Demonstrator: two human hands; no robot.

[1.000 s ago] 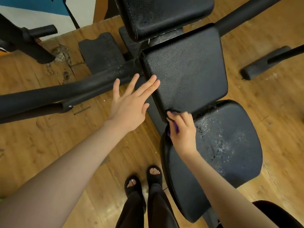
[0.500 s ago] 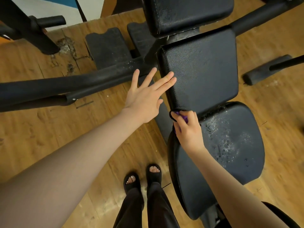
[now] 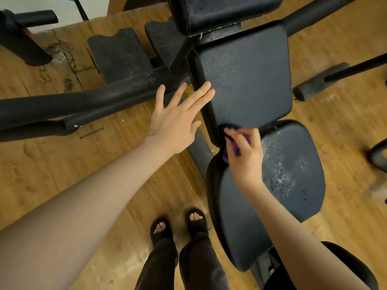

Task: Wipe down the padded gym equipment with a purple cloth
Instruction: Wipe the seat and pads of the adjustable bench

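Note:
A black padded bench fills the middle of the view. Its rectangular back pad point(image 3: 247, 80) is clean-looking, and the rounded seat pad point(image 3: 289, 185) below it carries white specks and dust. My right hand point(image 3: 245, 155) grips a small purple cloth point(image 3: 234, 147), mostly hidden under the fingers, at the near left corner of the back pad, where it meets the seat. My left hand point(image 3: 178, 120) is spread flat, its fingertips resting on the left edge of the back pad.
A second black pad point(image 3: 226, 11) sits above the back pad. Black frame bars point(image 3: 73, 107) run left across the wooden floor, with footplates point(image 3: 119, 55) behind. Another bar end point(image 3: 320, 80) lies on the right. My feet in black sandals point(image 3: 180, 227) stand beside the seat.
The view has shifted, so the bench sits further right and lower. My right hand with the cloth has crept slightly along the back pad's near edge. My left hand stays on the pad's left edge.

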